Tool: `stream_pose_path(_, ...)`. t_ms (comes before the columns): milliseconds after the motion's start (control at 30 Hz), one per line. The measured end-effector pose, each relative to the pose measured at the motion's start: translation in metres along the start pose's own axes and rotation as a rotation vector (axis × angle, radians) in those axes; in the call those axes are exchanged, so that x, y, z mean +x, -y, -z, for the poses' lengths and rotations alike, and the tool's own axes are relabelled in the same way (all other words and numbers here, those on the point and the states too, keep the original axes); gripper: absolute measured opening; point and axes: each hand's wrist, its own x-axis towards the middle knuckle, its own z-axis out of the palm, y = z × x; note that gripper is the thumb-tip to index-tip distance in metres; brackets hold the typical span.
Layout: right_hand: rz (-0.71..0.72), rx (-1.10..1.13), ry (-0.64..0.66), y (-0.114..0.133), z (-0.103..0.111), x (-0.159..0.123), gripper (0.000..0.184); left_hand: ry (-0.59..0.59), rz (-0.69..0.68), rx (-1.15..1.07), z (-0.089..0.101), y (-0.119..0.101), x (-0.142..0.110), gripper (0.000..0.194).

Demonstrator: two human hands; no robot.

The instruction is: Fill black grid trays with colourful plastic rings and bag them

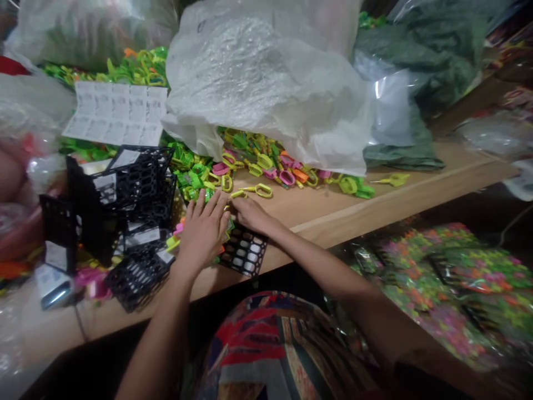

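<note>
My left hand (204,230) lies with its fingers stretched out over small green, pink and orange plastic pieces at the table's front. Close beside it, my right hand (252,215) is closed, its fingers curled down by the upper edge of a black perforated plastic tray (245,250). What the right fingers grip, if anything, is hidden. The tray lies flat under and beside the hands, partly covered. Just beyond them rest small yellow scissors (263,190). A heap of green scissor-like plastic pieces (189,166) spreads behind my left hand.
Stacked black trays (141,189) with white labels stand at left, near a printed label sheet (119,114). A large white plastic bag (266,83) covers the back over colourful scissors. Green sacking (420,72) sits back right. Bagged colourful goods (449,278) lie below the table edge.
</note>
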Motion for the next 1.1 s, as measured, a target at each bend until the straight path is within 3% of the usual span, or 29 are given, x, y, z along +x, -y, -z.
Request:
stream_pose_path(100, -0.100, -0.141, 0.017, 0.000, -0.003, -0.004, 0.020, -0.010, -0.003, -0.008, 0.001, 0.000, -0.001, 0.053)
stream_pose_path(200, -0.207, -0.145, -0.059, -0.003, 0.003, -0.023, 0.017, -0.009, -0.011, -0.027, 0.003, -0.001, -0.001, 0.051)
stream_pose_path(333, -0.258, 0.164, -0.209, -0.013, 0.011, -0.043, 0.041, -0.002, 0.003, -0.042, 0.002, -0.001, -0.001, 0.053)
stream_pose_path(467, -0.230, 0.495, -0.168, -0.014, 0.001, -0.041, 0.023, -0.013, 0.010, -0.050, -0.001, 0.001, -0.001, 0.058)
stream_pose_path(567, -0.231, 0.634, -0.107, -0.011, -0.011, -0.033, 0.023, -0.016, 0.010, -0.053, -0.002, 0.001, -0.001, 0.060)
stream_pose_path(733, -0.244, 0.424, -0.116, -0.007, -0.024, -0.032, 0.019, -0.009, 0.014, -0.065, -0.002, 0.000, -0.002, 0.060)
stream_pose_path(900, 0.013, 0.238, -0.124, 0.002, -0.031, -0.038, 0.033, 0.002, 0.001, -0.073, 0.003, -0.001, -0.003, 0.063)
stream_pose_path(1100, -0.005, 0.269, 0.090, -0.006, 0.000, -0.016, 0.023, 0.010, -0.052, 0.006, 0.001, -0.004, 0.000, 0.051)
